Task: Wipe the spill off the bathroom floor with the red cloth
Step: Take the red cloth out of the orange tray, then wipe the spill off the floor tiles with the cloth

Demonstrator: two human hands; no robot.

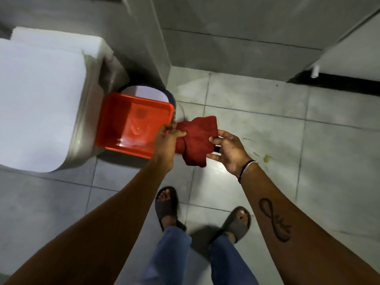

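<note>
I hold the dark red cloth (197, 138) in the air between both hands, above the grey tiled floor. My left hand (167, 142) pinches its left edge. At the cloth's right side, my right hand (228, 151) grips it with thumb and fingers. A small yellowish spill (267, 158) with thin streaks lies on the floor tiles just right of my right wrist. The cloth hangs bunched and folded.
An orange plastic basin (131, 122) sits on the floor left of the cloth, resting over a white bucket (147, 91). A white toilet with its lid shut (39, 103) fills the left. My feet in grey slides (167, 204) stand below. A door edge (337, 58) is at upper right.
</note>
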